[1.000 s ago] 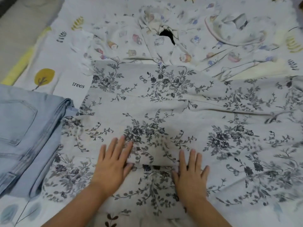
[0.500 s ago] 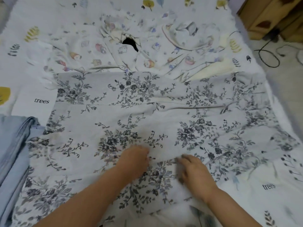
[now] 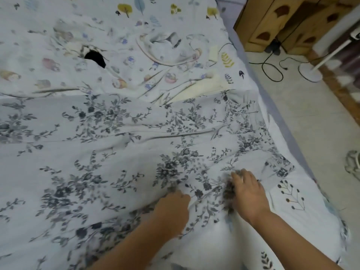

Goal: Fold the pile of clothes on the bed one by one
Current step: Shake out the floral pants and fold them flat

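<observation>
Both hands bunch the floral garment [image 3: 120, 145] near the bed's right edge: left hand [image 3: 172, 208], right hand [image 3: 248, 193]; lift evenly, fold hem across flat.

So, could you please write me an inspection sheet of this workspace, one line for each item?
Surface: bed with a white sheet printed with trees and leaves.
Job's things: grey floral cloth spread flat, creased near the right edge; cartoon-print garment crumpled behind it.
Clutter: nothing seen on the bed besides the clothes.
Grippers: left hand bunches the floral cloth, fingers curled; right hand grips a gathered fold of the same cloth. Both are blurred.
Cables: black cable looped on the floor.
Surroundings: wooden cabinet, white fan base, tiled floor, a pale object at the right edge, too cut off to name.
</observation>
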A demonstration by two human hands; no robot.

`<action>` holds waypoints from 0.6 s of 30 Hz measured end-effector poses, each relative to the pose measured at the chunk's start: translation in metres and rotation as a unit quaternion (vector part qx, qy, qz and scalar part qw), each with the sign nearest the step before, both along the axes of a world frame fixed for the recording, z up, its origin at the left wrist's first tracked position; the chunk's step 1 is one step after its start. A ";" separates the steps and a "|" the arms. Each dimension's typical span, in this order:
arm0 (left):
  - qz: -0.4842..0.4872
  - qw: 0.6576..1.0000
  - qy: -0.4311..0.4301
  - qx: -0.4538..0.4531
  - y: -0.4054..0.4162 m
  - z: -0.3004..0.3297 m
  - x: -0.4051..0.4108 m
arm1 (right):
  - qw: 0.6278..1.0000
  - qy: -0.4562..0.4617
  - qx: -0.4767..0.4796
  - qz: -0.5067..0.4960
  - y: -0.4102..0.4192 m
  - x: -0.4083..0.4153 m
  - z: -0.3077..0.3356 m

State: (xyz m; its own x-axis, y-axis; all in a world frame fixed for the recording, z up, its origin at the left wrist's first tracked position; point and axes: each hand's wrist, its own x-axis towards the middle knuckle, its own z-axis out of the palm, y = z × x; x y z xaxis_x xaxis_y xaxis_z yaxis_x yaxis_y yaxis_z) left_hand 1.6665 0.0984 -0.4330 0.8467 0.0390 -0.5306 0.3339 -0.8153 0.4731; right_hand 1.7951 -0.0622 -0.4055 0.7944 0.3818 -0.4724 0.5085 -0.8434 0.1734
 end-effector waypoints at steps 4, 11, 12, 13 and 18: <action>-0.021 1.000 -0.018 0.004 -0.052 -0.016 0.033 | 1.000 -0.005 -0.019 -0.022 -0.040 0.041 -0.013; -0.022 0.992 0.076 0.097 -0.114 -0.045 0.092 | 0.994 -0.009 -0.089 0.060 -0.099 0.106 -0.038; -0.022 0.988 0.095 0.120 -0.117 -0.049 0.097 | 0.993 -0.010 -0.093 0.075 -0.103 0.115 -0.041; -0.018 0.985 0.105 0.138 -0.120 -0.049 0.101 | 0.990 -0.010 -0.102 0.093 -0.107 0.125 -0.042; 0.007 0.977 0.115 0.177 -0.128 -0.029 0.122 | 0.985 0.023 -0.080 0.148 -0.115 0.156 -0.041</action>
